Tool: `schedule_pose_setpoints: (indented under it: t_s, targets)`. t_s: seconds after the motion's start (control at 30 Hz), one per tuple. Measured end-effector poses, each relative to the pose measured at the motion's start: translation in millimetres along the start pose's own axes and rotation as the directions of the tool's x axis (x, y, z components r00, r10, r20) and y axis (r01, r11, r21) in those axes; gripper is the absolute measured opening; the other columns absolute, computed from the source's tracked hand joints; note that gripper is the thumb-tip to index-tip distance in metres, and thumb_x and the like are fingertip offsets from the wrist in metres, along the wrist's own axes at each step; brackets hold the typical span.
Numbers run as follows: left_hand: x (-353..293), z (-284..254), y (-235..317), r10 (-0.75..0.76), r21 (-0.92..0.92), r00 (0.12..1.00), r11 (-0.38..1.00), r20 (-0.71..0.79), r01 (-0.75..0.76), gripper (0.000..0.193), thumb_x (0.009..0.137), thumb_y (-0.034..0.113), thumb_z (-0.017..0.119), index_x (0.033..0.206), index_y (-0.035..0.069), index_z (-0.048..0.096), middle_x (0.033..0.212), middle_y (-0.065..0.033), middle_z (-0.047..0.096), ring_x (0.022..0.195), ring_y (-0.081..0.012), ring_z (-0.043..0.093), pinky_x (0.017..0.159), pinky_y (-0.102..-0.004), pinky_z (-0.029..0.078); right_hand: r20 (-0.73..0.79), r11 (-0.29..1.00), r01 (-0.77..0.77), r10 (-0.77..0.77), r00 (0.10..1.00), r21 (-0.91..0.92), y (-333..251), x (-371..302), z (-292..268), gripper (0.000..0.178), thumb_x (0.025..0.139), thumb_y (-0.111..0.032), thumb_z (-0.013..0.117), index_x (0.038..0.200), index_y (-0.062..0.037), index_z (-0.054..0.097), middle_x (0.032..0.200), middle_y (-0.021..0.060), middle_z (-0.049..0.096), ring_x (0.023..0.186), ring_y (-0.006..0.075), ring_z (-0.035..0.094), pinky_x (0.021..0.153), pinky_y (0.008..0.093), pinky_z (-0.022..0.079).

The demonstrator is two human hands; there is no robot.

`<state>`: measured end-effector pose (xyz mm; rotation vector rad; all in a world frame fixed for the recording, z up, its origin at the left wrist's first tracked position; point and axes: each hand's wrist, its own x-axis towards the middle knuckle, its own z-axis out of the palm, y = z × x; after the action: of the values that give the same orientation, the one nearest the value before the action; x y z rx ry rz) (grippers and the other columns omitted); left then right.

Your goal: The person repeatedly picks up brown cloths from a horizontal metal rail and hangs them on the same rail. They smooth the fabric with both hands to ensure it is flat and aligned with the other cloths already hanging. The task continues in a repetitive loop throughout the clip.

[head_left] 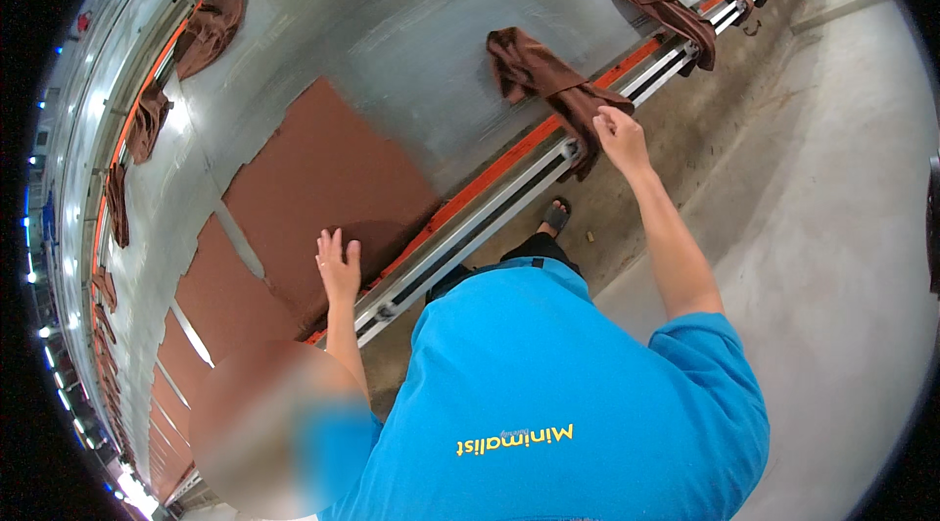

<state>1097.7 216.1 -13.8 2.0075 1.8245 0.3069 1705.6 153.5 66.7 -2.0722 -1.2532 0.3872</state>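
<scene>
My left hand [338, 266] is at the table's near edge, over a flat brown fabric piece [328, 173]. Its fingers are stretched out and hold nothing; whether they touch the fabric I cannot tell. My right hand [622, 139] is closed at the end of a bunched brown cloth [543, 77], its fingertips pinched against the folds. That cloth lies partly on the grey table [421, 36] and droops over its edge rail.
An orange strip [534, 142] and a silver rail [519, 193] run along the table's edge. More bunched brown cloths [651, 2] drape over that edge farther along, and others [209, 36] along the opposite edge. Several flat brown pieces [220, 271] lie at left. Concrete floor [832, 178] stretches right.
</scene>
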Motion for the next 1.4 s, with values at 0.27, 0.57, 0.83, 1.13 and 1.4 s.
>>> schedule_pose_setpoints:
  t_s: [0.27,0.57,0.83,1.13,1.4]
  targets:
    - [11.9,44.7,232.1,-0.199,-0.442,0.963,0.891,-0.184,0.1,0.035,0.102,0.033,0.067,0.116,0.002,0.075,0.11,-0.0126,0.077,0.103,-0.0214,0.072,0.092,-0.0341,0.055,0.19,0.863,0.365,-0.317,0.929,-0.348,98.8,93.7,-4.9,0.024,0.096,-0.026,0.069,0.107,-0.0048,0.074,0.11,0.0153,0.071,0.109,0.0359,0.064,0.101,0.0467,0.046]
    - [80.8,161.3,415.0,-0.017,-0.573,0.931,0.784,0.365,0.239,0.051,0.099,0.038,0.07,0.128,-0.004,0.066,0.114,-0.0179,0.075,0.102,-0.0242,0.071,0.09,-0.0358,0.055,0.571,0.534,-0.589,0.223,0.79,0.606,79.9,137.7,-23.7,0.039,0.104,-0.032,0.066,0.12,0.0028,0.068,0.107,0.0049,0.072,0.095,0.0157,0.064,0.088,0.0333,0.05]
    - [107.6,153.5,545.2,0.23,-0.612,0.575,0.151,0.785,0.776,0.048,0.097,0.03,0.073,0.13,-0.003,0.063,0.123,-0.0135,0.071,0.108,-0.0239,0.068,0.097,-0.0382,0.054,0.565,0.413,-0.593,0.204,0.8,0.691,75.6,117.3,-172.6,0.039,0.101,-0.026,0.066,0.128,0.0021,0.065,0.127,0.0137,0.07,0.116,0.0273,0.066,0.101,0.044,0.052]
    - [81.1,204.5,647.0,0.708,-0.726,0.176,0.685,0.684,0.068,0.054,0.102,0.046,0.066,0.131,0.001,0.064,0.119,-0.0109,0.071,0.109,-0.0183,0.065,0.098,-0.0354,0.052,-0.463,0.799,-0.355,0.579,0.671,0.486,134.9,61.5,-556.1,0.048,0.108,-0.034,0.054,0.137,0.0035,0.061,0.131,0.0149,0.067,0.115,0.0257,0.066,0.1,0.0413,0.053]
    - [45.2,252.7,621.8,0.362,-0.432,0.236,0.765,0.902,0.478,0.046,0.104,0.045,0.064,0.126,0.004,0.064,0.1,-0.0027,0.069,0.087,-0.0111,0.063,0.074,-0.0273,0.053,0.268,0.651,-0.689,0.759,0.593,-0.319,439.7,-36.4,-352.2,0.046,0.1,-0.034,0.066,0.132,-0.0011,0.069,0.128,0.0173,0.071,0.121,0.0224,0.062,0.104,0.0378,0.048]
